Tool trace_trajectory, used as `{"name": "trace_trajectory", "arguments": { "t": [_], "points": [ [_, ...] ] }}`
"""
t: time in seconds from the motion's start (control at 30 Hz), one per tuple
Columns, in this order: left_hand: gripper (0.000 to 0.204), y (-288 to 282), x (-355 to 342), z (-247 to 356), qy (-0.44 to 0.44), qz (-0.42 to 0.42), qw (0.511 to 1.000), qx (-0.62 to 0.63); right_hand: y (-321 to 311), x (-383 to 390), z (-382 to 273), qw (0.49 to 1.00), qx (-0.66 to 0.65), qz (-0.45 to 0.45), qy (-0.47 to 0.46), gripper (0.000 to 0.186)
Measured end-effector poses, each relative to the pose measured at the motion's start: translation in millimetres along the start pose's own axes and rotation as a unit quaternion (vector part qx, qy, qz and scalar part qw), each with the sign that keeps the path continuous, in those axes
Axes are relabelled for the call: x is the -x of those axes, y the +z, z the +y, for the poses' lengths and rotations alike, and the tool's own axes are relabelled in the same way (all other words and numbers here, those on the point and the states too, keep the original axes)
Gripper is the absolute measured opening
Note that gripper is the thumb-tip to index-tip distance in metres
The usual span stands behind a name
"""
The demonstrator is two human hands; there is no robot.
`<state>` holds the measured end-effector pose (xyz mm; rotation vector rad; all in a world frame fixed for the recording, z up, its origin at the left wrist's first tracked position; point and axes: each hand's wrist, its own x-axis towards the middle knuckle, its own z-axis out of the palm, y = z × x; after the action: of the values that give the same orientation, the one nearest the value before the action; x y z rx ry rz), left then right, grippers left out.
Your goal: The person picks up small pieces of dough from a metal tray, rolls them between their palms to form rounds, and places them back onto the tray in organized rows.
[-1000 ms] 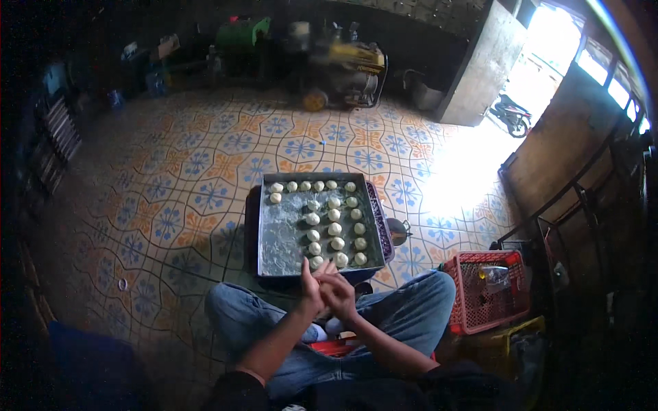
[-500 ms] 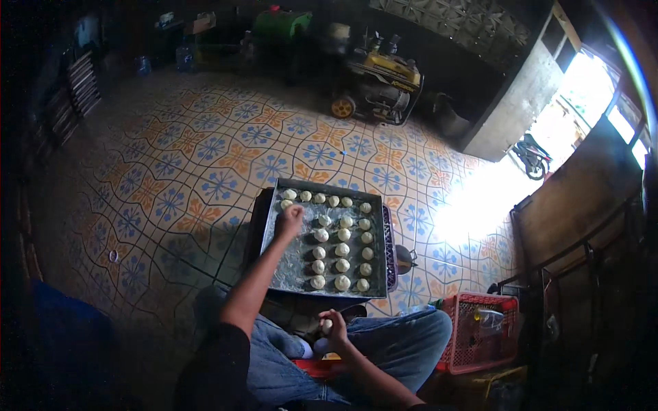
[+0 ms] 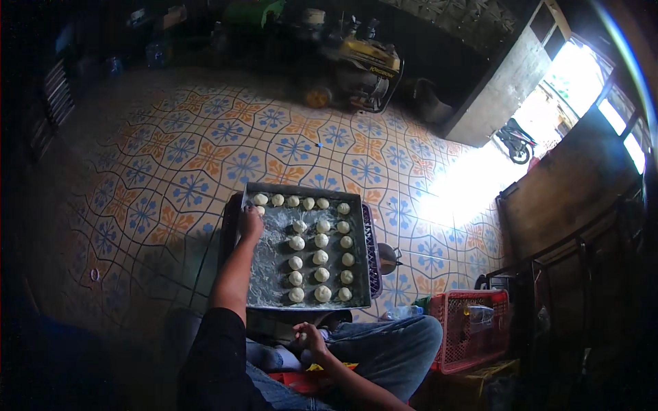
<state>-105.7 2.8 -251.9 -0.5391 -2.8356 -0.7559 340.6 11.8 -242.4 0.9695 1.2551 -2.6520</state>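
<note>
Your left hand lies at the far left corner of the floured tray, its fingers just beside the corner's nearer dough ball; whether they grip it you cannot tell from this view. Your right hand, off the tray's near edge, has its fingers curled around a dough piece, partly hidden. More dough balls stand in rows toward the right edge.

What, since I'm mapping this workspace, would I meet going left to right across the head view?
Small pale ring on the floor, left hand, right hand, rightmost column of dough balls, round metal object, red basket.
</note>
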Motion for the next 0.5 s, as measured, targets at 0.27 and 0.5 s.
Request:
{"name": "trace_trajectory", "arguments": {
  "t": [0.27, 0.5],
  "points": [
    [0.013, -71, 33, -7, 0.068, 0.088, 0.975, 0.193, 1, -5, -8, 1.000, 0.010, 0.015, -0.004, 0.048],
    [0.022, -128, 147, 5, 0.018, -0.039, 0.893, 0.448, 19, 16, -22, 0.999, 0.041, 0.005, -0.020, 0.050]
  ]
}}
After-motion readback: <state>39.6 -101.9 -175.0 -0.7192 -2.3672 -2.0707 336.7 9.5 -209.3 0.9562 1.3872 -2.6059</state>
